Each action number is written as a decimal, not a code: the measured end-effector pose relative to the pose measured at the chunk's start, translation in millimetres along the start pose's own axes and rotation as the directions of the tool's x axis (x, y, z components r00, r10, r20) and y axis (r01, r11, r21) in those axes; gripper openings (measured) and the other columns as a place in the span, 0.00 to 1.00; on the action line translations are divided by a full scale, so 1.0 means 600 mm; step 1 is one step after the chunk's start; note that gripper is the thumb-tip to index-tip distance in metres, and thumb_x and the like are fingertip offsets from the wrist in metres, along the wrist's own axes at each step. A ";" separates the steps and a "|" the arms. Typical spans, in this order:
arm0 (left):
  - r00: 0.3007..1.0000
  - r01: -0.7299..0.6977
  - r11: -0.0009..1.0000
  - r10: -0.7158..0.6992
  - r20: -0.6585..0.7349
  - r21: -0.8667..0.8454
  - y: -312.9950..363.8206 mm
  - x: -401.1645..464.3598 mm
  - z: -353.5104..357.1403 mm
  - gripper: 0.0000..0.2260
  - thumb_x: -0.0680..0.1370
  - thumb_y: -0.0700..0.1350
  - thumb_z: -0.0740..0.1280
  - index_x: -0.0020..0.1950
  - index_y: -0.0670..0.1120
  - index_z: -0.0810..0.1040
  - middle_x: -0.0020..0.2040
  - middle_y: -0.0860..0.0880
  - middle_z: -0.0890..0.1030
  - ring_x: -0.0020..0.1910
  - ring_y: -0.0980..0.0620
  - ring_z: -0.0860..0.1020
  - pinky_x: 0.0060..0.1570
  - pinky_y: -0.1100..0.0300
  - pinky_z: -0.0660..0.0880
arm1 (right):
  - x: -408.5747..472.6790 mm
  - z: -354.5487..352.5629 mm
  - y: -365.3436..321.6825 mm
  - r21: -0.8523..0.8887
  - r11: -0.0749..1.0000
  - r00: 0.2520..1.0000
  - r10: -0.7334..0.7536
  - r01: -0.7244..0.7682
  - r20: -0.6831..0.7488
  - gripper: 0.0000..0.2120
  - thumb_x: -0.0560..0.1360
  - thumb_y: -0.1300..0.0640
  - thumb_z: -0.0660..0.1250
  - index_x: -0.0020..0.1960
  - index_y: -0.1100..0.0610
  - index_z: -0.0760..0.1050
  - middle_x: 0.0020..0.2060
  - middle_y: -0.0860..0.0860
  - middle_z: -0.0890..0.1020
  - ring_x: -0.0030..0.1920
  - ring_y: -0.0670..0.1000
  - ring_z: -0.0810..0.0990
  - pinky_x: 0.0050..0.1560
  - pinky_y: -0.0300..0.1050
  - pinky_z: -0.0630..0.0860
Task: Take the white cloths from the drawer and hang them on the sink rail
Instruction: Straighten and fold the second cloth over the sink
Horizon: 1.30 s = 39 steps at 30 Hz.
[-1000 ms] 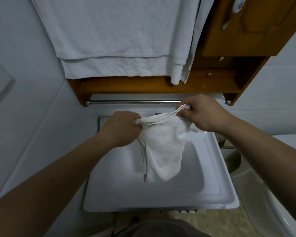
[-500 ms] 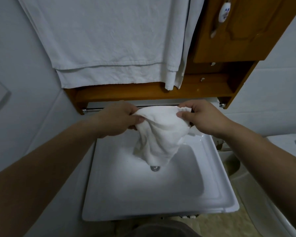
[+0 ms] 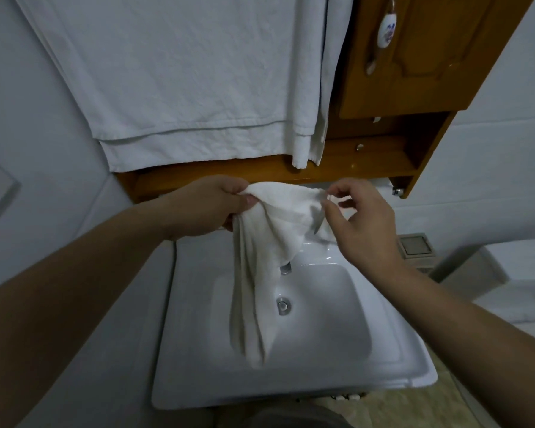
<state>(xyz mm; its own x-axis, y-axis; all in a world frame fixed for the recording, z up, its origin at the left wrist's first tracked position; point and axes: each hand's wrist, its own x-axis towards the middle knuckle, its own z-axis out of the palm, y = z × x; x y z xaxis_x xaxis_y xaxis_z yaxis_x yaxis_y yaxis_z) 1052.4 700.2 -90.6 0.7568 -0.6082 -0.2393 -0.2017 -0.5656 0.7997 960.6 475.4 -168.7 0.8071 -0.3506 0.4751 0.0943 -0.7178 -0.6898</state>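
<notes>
- cloth (image 3: 269,242): plain white
- towels (image 3: 179,88): white
- sink (image 3: 291,384): glossy white
- cabinet (image 3: 414,72): orange-brown wood
- handle (image 3: 386,29): white, blue-red floral pattern
- floor (image 3: 414,409): beige

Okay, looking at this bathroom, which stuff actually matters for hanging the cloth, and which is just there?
Part of the job:
- white cloth, hanging over the sink
- left hand, gripping the cloth's top edge
- right hand, fingers loosely curled beside the cloth's other corner
- rail end; the rest is hidden

Just there:
- sink
- large towels
- wooden cabinet
- toilet
</notes>
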 end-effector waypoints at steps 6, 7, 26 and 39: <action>0.993 -0.082 0.983 0.066 0.097 0.167 0.024 -0.002 -0.004 0.11 0.82 0.48 0.62 0.50 0.43 0.81 0.49 0.44 0.83 0.50 0.46 0.81 0.57 0.48 0.77 | -0.025 0.019 -0.014 0.033 0.964 0.941 -0.266 0.265 0.208 0.19 0.76 0.47 0.69 0.64 0.53 0.76 0.54 0.46 0.81 0.52 0.41 0.76 0.54 0.35 0.73; 0.991 -0.099 0.974 0.077 0.112 0.203 0.028 -0.003 -0.005 0.11 0.82 0.49 0.62 0.49 0.45 0.81 0.47 0.46 0.83 0.49 0.47 0.81 0.57 0.47 0.77 | -0.025 0.023 -0.012 0.042 0.976 0.939 -0.216 0.212 0.269 0.22 0.75 0.45 0.70 0.67 0.50 0.74 0.55 0.44 0.80 0.53 0.40 0.75 0.55 0.36 0.74; 0.988 -0.148 0.803 0.092 0.125 0.578 0.036 -0.006 -0.049 0.12 0.81 0.52 0.63 0.37 0.52 0.73 0.34 0.53 0.75 0.36 0.54 0.74 0.41 0.54 0.71 | -0.014 0.010 0.026 0.211 0.977 0.840 -0.129 0.018 0.528 0.09 0.71 0.50 0.76 0.39 0.45 0.76 0.41 0.44 0.80 0.45 0.47 0.79 0.49 0.47 0.76; 0.986 -0.162 0.706 0.090 0.139 0.690 0.028 -0.014 -0.058 0.12 0.81 0.53 0.60 0.38 0.52 0.71 0.35 0.51 0.76 0.37 0.51 0.76 0.42 0.50 0.74 | -0.017 -0.026 0.051 0.186 0.981 0.904 -0.125 0.052 0.408 0.05 0.70 0.48 0.75 0.40 0.44 0.79 0.64 0.37 0.75 0.64 0.34 0.71 0.62 0.34 0.70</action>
<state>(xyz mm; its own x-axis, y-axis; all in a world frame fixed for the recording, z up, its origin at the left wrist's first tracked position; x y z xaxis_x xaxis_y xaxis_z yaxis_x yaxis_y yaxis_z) 1064.2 715.4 -55.8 0.6416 -0.7283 -0.2409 -0.6936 -0.6849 0.2233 946.3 447.7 -186.3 0.9560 0.0185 0.2929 0.2427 -0.6107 -0.7538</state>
